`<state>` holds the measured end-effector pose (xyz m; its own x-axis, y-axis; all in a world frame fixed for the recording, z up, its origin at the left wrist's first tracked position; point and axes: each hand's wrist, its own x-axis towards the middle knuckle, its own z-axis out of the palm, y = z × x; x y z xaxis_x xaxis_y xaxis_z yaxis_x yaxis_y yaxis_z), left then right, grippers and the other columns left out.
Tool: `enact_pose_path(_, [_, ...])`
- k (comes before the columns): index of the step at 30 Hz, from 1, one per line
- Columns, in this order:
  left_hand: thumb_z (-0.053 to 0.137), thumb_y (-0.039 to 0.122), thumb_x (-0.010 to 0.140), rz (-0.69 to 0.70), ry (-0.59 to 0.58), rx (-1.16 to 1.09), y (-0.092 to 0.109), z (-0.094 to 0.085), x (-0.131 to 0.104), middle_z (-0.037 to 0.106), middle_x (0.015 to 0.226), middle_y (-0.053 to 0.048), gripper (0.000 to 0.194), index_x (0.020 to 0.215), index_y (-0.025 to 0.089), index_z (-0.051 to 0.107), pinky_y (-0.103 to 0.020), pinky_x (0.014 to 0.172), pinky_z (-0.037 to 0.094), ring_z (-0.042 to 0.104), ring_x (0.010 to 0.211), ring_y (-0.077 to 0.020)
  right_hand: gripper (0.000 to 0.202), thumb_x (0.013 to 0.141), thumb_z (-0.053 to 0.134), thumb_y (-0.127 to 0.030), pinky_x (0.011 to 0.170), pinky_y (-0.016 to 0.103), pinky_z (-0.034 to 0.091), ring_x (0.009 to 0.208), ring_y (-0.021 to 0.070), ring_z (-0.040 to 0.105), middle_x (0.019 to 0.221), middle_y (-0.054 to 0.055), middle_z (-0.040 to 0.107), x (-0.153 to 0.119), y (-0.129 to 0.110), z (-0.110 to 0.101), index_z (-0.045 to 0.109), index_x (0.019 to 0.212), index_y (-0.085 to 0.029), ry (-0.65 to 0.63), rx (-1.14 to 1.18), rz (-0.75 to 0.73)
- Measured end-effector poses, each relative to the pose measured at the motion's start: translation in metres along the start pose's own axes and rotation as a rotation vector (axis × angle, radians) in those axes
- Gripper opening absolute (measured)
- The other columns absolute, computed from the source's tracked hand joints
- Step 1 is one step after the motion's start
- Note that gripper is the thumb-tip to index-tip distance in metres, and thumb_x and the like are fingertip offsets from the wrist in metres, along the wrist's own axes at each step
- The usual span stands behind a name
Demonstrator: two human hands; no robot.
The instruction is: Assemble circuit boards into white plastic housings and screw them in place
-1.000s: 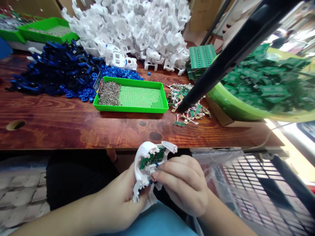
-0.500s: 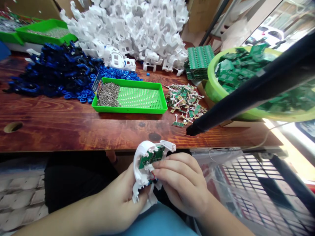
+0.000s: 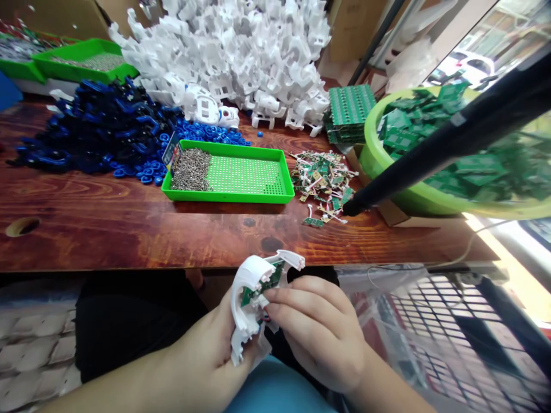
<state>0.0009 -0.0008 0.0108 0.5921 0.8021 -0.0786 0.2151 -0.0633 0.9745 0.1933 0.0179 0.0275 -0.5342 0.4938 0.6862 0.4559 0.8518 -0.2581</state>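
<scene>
Below the table's front edge, my left hand (image 3: 215,350) is wrapped round a white plastic shell (image 3: 247,275) and holds it tilted. Inside the shell sits a green circuit board (image 3: 271,279), partly covered by the shell's rim. My right hand (image 3: 321,327) is closed at the shell's right side, its fingertips pinching a small white connector (image 3: 259,302) beside the board. Short dark and red wires show just under those fingertips. The lower part of the shell is hidden by my left thumb and palm.
A green tray (image 3: 228,198) of screws stands on the wooden table (image 3: 206,235), between blue parts (image 3: 99,126) and small boards (image 3: 322,178). White shells (image 3: 241,51) are heaped behind. A dark bar (image 3: 439,143) slants in front of a yellow-green basin (image 3: 372,123).
The shell is tilted a little more, showing less of the board. The dark bar's tip has shifted up and to the right, over the small boards. Both hands keep their hold.
</scene>
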Motion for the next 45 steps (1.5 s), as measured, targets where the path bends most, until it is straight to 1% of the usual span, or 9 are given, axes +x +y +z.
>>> enact_pose_path(7, [0.043, 0.012, 0.086, 0.105, 0.029, 0.045, 0.008, -0.002, 0.002, 0.05, 0.134, -0.013, 0.045, 0.13, 0.019, 0.038, -0.04, 0.104, 0.041, 0.052, 0.12, -0.0246, 0.021, 0.083, 0.053, -0.007, 0.095, 0.027, 0.047, 0.1, 0.0139, 0.059, 0.1, 0.009, 0.068, -0.003, -0.004, -0.001, 0.063, 0.102, -0.007, 0.021, 0.008, -0.016])
enact_pose_path(17, [0.045, 0.014, 0.086, 0.059, 0.009, 0.002, 0.008, -0.001, 0.004, 0.05, 0.132, -0.018, 0.046, 0.13, 0.011, 0.035, -0.037, 0.106, 0.039, 0.049, 0.122, -0.025, 0.022, 0.081, 0.053, -0.003, 0.098, 0.031, 0.047, 0.098, 0.0167, 0.057, 0.093, 0.008, 0.06, -0.004, -0.003, 0.005, 0.063, 0.099, -0.007, 0.063, 0.083, 0.051])
enact_pose_path(23, [0.046, 0.011, 0.083, 0.075, 0.041, 0.134, -0.003, 0.0, -0.001, 0.062, 0.103, -0.01, 0.035, 0.117, 0.017, 0.042, -0.033, 0.091, 0.051, 0.064, 0.092, -0.0197, 0.02, 0.081, 0.054, -0.004, 0.092, 0.03, 0.05, 0.089, 0.0148, 0.06, 0.088, 0.007, 0.064, -0.003, -0.006, 0.004, 0.064, 0.097, -0.009, 0.03, 0.067, 0.122])
enact_pose_path(25, [0.045, 0.009, 0.081, 0.137, 0.051, 0.201, -0.004, 0.001, -0.002, 0.063, 0.098, -0.009, 0.036, 0.116, 0.018, 0.041, -0.033, 0.089, 0.052, 0.064, 0.091, -0.0201, 0.02, 0.082, 0.053, -0.004, 0.092, 0.029, 0.049, 0.088, 0.0142, 0.06, 0.087, 0.006, 0.064, -0.003, -0.008, 0.002, 0.063, 0.098, -0.01, 0.028, 0.069, 0.134])
enact_pose_path(28, [0.044, 0.005, 0.077, 0.248, 0.074, 0.324, 0.0, -0.003, -0.001, 0.059, 0.118, -0.012, 0.051, 0.125, 0.02, 0.035, -0.034, 0.097, 0.047, 0.059, 0.11, -0.0226, 0.02, 0.084, 0.049, -0.004, 0.084, 0.026, 0.051, 0.086, 0.014, 0.061, 0.086, 0.007, 0.065, -0.001, -0.008, -0.003, 0.062, 0.099, -0.01, 0.014, 0.115, 0.138])
enact_pose_path(33, [0.045, 0.004, 0.074, 0.291, 0.018, 0.408, 0.01, -0.015, -0.003, 0.057, 0.128, -0.005, 0.067, 0.133, 0.03, 0.026, -0.029, 0.095, 0.049, 0.064, 0.099, -0.0178, 0.014, 0.088, 0.048, -0.012, 0.062, 0.02, 0.052, 0.069, 0.0104, 0.061, 0.076, 0.003, 0.064, 0.008, -0.01, -0.016, 0.061, 0.092, -0.017, -0.099, 0.153, 0.233])
enact_pose_path(36, [0.046, 0.008, 0.077, 0.275, -0.042, 0.479, 0.01, -0.017, -0.005, 0.052, 0.134, -0.008, 0.073, 0.14, 0.026, 0.014, -0.03, 0.1, 0.045, 0.056, 0.116, -0.0209, 0.006, 0.086, 0.054, -0.017, 0.054, 0.019, 0.048, 0.059, 0.0091, 0.056, 0.066, 0.0, 0.06, 0.009, -0.014, -0.021, 0.057, 0.081, -0.018, -0.062, 0.066, 0.305])
enact_pose_path(41, [0.045, 0.006, 0.077, 0.219, -0.139, 0.512, 0.007, -0.014, -0.006, 0.043, 0.142, -0.01, 0.075, 0.142, 0.022, 0.01, -0.034, 0.107, 0.038, 0.045, 0.128, -0.0204, 0.017, 0.083, 0.057, -0.015, 0.049, 0.02, 0.042, 0.053, 0.0092, 0.049, 0.058, -0.003, 0.051, 0.005, -0.021, -0.02, 0.045, 0.072, -0.02, 0.036, -0.038, 0.381])
enact_pose_path(45, [0.042, 0.006, 0.078, 0.222, -0.151, 0.54, 0.006, -0.012, -0.005, 0.037, 0.146, -0.01, 0.08, 0.144, 0.022, 0.0, -0.036, 0.109, 0.035, 0.038, 0.132, -0.0203, 0.014, 0.087, 0.052, -0.018, 0.048, 0.021, 0.041, 0.052, 0.0095, 0.048, 0.057, -0.003, 0.052, 0.005, -0.014, -0.017, 0.046, 0.074, -0.02, -0.067, -0.006, 0.35])
